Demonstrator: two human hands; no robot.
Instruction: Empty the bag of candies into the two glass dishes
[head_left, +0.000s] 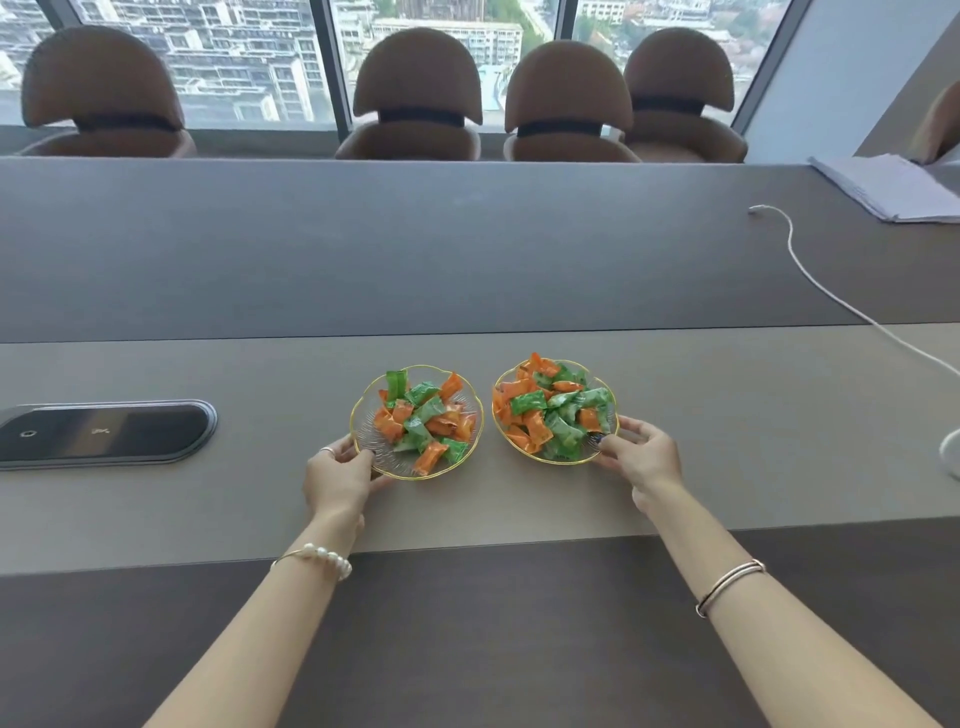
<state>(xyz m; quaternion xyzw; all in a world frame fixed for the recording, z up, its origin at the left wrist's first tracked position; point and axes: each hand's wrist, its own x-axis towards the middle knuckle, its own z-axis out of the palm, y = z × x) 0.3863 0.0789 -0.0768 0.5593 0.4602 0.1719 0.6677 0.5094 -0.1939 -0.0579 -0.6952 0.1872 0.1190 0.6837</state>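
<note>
Two gold-rimmed glass dishes stand side by side on the light strip of the table. The left dish (368, 446) holds several orange and green wrapped candies (423, 415). The right dish (500, 426) is heaped with the same candies (553, 410). My left hand (338, 475) grips the near left rim of the left dish. My right hand (641, 457) grips the near right rim of the right dish. No candy bag is in view.
A dark oval panel (104, 434) is set into the table at the left. A white cable (831, 296) runs across the right side to a white object (950, 452) at the edge. Stacked papers (893, 187) lie far right. Several brown chairs (415, 98) line the far side.
</note>
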